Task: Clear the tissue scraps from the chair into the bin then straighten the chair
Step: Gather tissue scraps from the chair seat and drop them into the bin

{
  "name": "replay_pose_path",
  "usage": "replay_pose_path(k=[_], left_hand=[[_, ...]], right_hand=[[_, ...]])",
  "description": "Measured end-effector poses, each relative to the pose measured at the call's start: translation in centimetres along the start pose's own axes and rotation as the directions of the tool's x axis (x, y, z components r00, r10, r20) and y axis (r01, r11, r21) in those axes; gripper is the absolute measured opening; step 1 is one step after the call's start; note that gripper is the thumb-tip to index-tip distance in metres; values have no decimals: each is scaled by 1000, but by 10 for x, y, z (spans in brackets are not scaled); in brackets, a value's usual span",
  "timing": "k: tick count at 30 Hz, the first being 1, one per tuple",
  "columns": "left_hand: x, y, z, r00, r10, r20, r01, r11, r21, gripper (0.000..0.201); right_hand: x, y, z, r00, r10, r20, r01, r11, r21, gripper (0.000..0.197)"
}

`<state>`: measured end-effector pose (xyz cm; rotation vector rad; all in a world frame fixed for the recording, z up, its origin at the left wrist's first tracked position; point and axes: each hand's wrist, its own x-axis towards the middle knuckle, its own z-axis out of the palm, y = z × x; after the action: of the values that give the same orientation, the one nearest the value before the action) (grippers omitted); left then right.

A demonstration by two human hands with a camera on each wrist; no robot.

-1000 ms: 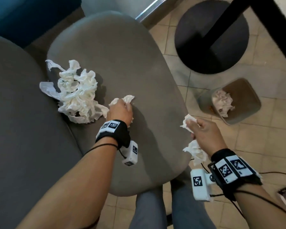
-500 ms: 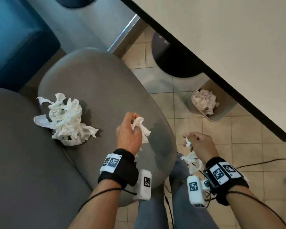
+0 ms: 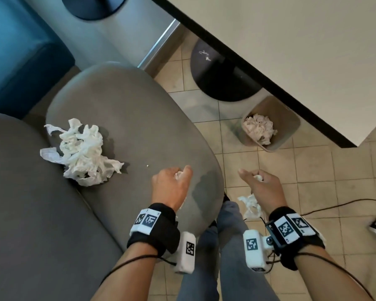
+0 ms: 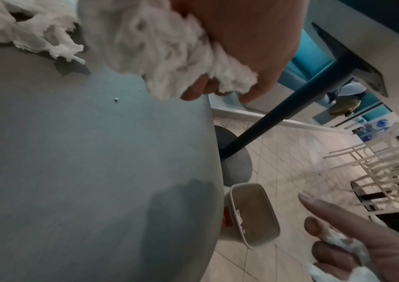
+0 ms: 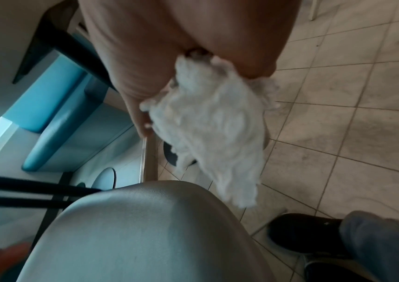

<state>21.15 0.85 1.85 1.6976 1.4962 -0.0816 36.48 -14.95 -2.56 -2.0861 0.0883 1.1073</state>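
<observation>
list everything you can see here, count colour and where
chair: one, grey, seat at centre, backrest at left
tissue pile: one, white, on the seat by the backrest
tissue crumb: one, white, on the seat
bin: one, beige, on the floor under the table edge, white tissue inside
table: one, cream top, dark edge, upper right
table base: one, black, on the tiles
bench: one, blue, upper left
cable: one, black, on the floor at right
left hand: grips a tissue wad over the seat
right hand: grips a tissue wad over the floor
</observation>
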Motion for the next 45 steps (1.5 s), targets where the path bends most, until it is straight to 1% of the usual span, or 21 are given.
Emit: replay_pose_path(k=[3, 4, 6, 9, 11, 13, 15, 18, 20, 22, 24, 26, 27, 29, 30, 32, 34, 37, 40, 43, 45], left_hand=[[-14, -7, 9, 1000, 14, 23, -15, 999, 49, 58], [-18, -10, 14, 999, 14, 51, -17, 999, 43, 58], [-24, -9, 29, 988, 3, 155, -5, 1000, 11, 52], [-28, 1, 62, 943, -31, 331, 37, 999, -11, 39], [-25, 11, 89, 921, -27, 388, 16, 999, 32, 44], [-20, 24, 118, 918, -4, 396, -28, 997, 75, 52], [-15, 42, 145, 917, 43, 397, -104, 986, 133, 56], [-7, 75, 181, 907, 100, 409, -190, 964, 187, 53], [8, 89, 210, 871, 87, 484, -179, 973, 148, 38], [29, 99, 243, 822, 36, 568, -132, 983, 129, 21], [51, 107, 274, 804, 10, 594, -140, 975, 173, 26], [75, 114, 294, 799, 46, 599, -206, 958, 202, 26], [87, 117, 304, 804, 77, 590, -238, 951, 200, 33], [111, 122, 317, 820, 166, 548, -318, 928, 194, 46], [123, 124, 324, 828, 212, 520, -356, 914, 195, 51], [145, 125, 337, 837, 293, 461, -416, 889, 190, 57], [165, 128, 349, 845, 340, 412, -449, 870, 202, 60], [185, 134, 358, 861, 332, 385, -435, 873, 221, 65], [194, 134, 362, 870, 301, 390, -422, 864, 274, 74], [195, 126, 359, 883, 271, 384, -390, 879, 275, 80], [189, 122, 353, 893, 251, 374, -379, 868, 321, 77]], right_hand=[[-8, 18, -10, 998, 49, 44, -49, 999, 10, 20], [-10, 22, -14, 996, 60, 61, -61, 998, 15, 22], [-9, 31, -25, 994, 70, 86, -73, 997, 28, 27], [1, 44, -47, 993, 102, 57, -106, 992, 69, 31], [11, 52, -64, 992, 123, 35, -126, 983, 134, 28], [24, 57, -83, 991, 134, 23, -136, 961, 240, 26], [44, 62, -103, 990, 138, -6, -129, 943, 306, 30], [78, 63, -129, 990, 134, -30, -116, 933, 342, 25], [107, 65, -141, 990, 136, -41, -111, 920, 375, 29], [136, 65, -147, 990, 132, -51, -101, 914, 393, 28], [163, 62, -151, 990, 121, -72, -81, 908, 412, 19], [190, 54, -148, 991, 102, -84, -60, 913, 404, 12], [203, 52, -146, 993, 89, -76, -54, 923, 382, 9], [233, 50, -142, 996, 90, -21, -77, 931, 355, 33], [244, 47, -141, 996, 90, 17, -90, 926, 367, 36], [264, 43, -139, 995, 59, 82, -87, 920, 382, 29], [281, 35, -139, 995, 12, 95, -42, 943, 329, 37], [300, 30, -135, 998, 8, 70, -33, 931, 364, 56], [309, 33, -132, 992, -6, 126, -43, 923, 383, 67], [303, 44, -137, 990, -1, 140, -54, 920, 389, 67], [294, 59, -141, 988, 18, 153, -82, 903, 422, 57]])
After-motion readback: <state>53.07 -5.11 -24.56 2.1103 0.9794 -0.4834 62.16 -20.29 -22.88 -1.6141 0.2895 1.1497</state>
